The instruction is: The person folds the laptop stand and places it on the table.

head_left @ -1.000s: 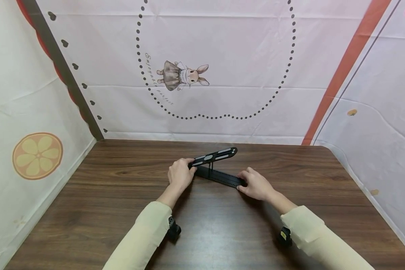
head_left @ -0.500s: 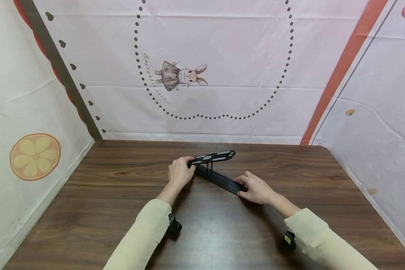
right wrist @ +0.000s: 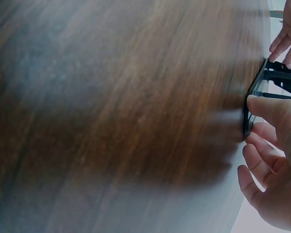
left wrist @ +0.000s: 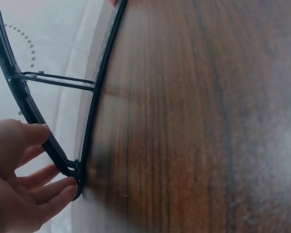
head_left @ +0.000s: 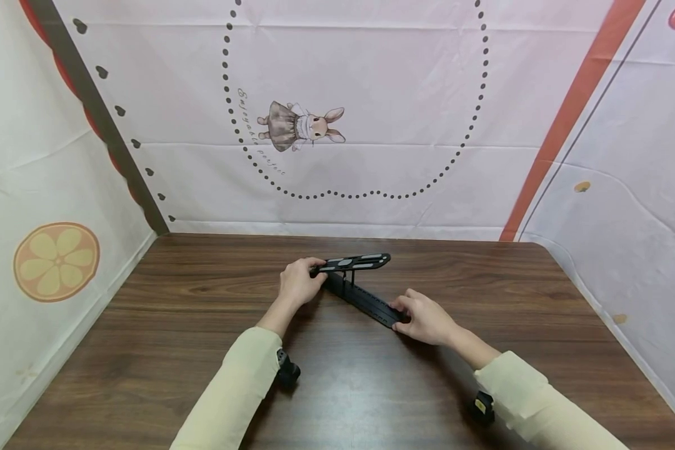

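Note:
A black folding laptop stand sits on the wooden table in front of me, spread into a V that is hinged at its left end. Its lower bar [head_left: 365,303] slants toward me at the right. Above that rises the upper arm [head_left: 357,262] with grey pads, propped by a thin wire strut [left wrist: 58,83]. My left hand [head_left: 298,284] grips the hinged end, thumb on the upper arm [left wrist: 31,109] and fingertips by the hinge. With thumb and fingers my right hand [head_left: 427,319] pinches the lower bar's free end [right wrist: 247,116]. The fingers partly cover both ends.
The brown wooden table [head_left: 202,350] reaches back to a white printed cloth [head_left: 399,125]. More cloth [head_left: 45,187] hangs along the left, and another side [head_left: 613,219] on the right. A small black camera [head_left: 288,372] is strapped at each wrist.
The lower bar's free end has swung toward me with my right hand. The upper arm's tip has dropped slightly and moved a little left. My left hand keeps its grip on the hinged end.

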Demonstrator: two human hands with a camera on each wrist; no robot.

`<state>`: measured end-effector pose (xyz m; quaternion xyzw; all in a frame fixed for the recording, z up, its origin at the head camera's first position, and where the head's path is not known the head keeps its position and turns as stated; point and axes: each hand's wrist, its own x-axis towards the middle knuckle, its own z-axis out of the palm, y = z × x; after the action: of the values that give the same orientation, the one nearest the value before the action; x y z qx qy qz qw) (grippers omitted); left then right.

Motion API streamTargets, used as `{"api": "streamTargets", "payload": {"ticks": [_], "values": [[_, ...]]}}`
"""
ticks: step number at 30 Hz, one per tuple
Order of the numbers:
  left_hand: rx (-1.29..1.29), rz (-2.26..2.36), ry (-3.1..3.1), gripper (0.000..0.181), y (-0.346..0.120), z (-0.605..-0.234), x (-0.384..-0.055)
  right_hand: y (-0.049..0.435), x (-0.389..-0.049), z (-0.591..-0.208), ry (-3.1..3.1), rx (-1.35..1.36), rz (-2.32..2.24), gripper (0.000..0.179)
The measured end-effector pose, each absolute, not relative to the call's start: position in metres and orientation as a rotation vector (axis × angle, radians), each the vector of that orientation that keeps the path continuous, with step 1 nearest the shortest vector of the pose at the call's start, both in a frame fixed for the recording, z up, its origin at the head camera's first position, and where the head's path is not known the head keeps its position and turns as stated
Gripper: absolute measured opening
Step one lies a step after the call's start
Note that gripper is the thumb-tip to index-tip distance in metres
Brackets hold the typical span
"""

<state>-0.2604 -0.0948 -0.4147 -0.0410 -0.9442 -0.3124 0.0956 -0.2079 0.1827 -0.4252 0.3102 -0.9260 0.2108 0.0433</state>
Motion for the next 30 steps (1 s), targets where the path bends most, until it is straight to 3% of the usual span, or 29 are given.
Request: {"api": "streamTargets", "payload": {"ticks": [30], "values": [[-0.235, -1.042, -2.817, 0.025, -0.1, -0.413, -0.273, 0.159, -0.19, -0.426, -2.811, 0.898, 0.553, 0.035]]}}
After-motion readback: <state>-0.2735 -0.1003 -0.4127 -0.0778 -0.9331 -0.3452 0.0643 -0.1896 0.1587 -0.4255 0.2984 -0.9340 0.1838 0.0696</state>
